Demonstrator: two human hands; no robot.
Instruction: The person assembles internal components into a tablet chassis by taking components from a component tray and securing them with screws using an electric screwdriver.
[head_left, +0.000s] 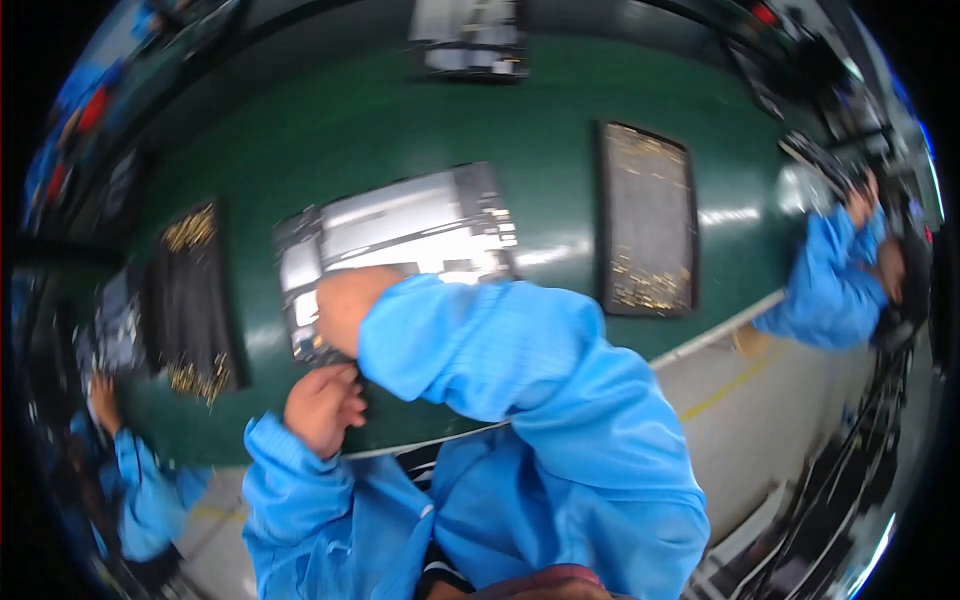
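A flat silver-and-black electronic device panel (400,215) lies on the green table in front of me, strong glare on its silver parts. My right hand (350,305) reaches across it to its left part, bent at the wrist; its fingers are mostly hidden and blurred. Just below the panel's lower left corner, close to the table's near edge, is my left hand (322,408). Its fingers are curled in, and whatever they may hold is too small or hidden to make out. Both arms wear loose blue sleeves.
A dark tray (648,220) with small gold-coloured pieces lies to the right, a similar dark tray (195,300) to the left. Another device panel (470,45) sits at the far side. Blue-sleeved co-workers work at the right (835,270) and left (150,490) with devices.
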